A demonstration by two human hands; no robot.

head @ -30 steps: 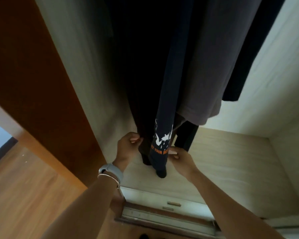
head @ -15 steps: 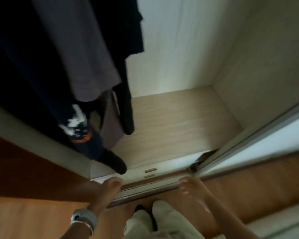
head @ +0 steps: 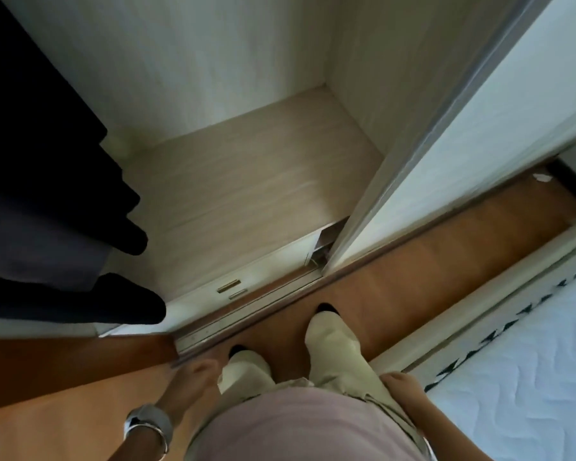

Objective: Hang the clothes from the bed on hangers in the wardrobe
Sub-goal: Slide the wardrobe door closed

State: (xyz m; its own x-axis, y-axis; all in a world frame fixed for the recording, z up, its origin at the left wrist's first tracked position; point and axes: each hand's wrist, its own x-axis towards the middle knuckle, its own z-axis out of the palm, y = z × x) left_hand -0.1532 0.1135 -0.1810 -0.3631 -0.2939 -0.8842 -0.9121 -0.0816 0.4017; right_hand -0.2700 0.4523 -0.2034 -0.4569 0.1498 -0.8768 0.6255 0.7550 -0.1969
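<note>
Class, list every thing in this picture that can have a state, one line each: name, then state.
wardrobe, open
sliding door, slid aside
dark clothes, hanging, untouched
drawer, shut
left hand, relaxed, holding nothing
right hand, relaxed, holding nothing

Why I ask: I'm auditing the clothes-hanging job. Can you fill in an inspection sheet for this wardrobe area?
Surface: pale wood-grain wardrobe floor, white drawer front below it.
Job's things: dark hanging clothes at left, a grey garment among them; hangers out of view; white quilted mattress at right, no clothes on its visible part.
Clutter: small white scrap on the orange-brown wooden floor.
Grippers: left hand, grey watch on its wrist, hangs relaxed, holds nothing; right hand beside the cream trousers, holds nothing.
Cables: nothing seen.
Surroundings: white sliding door, metal floor track.
</note>
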